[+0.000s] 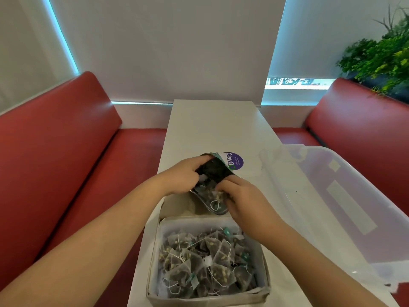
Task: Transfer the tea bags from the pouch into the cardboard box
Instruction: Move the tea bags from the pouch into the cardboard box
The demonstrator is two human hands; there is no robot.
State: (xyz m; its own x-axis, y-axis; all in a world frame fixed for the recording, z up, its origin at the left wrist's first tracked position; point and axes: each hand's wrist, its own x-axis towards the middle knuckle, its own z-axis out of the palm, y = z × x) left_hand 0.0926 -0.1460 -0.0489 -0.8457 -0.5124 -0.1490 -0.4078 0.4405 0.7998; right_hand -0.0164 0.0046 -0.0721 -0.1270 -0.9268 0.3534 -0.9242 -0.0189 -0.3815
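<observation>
Box (155, 284) nearest us, bags (205, 260) heaped inside; beyond box we tilt pouch (212, 182) mouth-down, left hand (183, 176) clamping it, right hand (241, 198) pinching bags out.

There is just the one view, from a wide-angle camera on the person's head, looking forward and steeply down along the narrow white table (212, 129). The cardboard box (208, 293) sits nearest the lens at the bottom edge, both forearms reach in from the lower corners, and red bench seats (55, 151) flank the table, bowed by the lens.
</observation>
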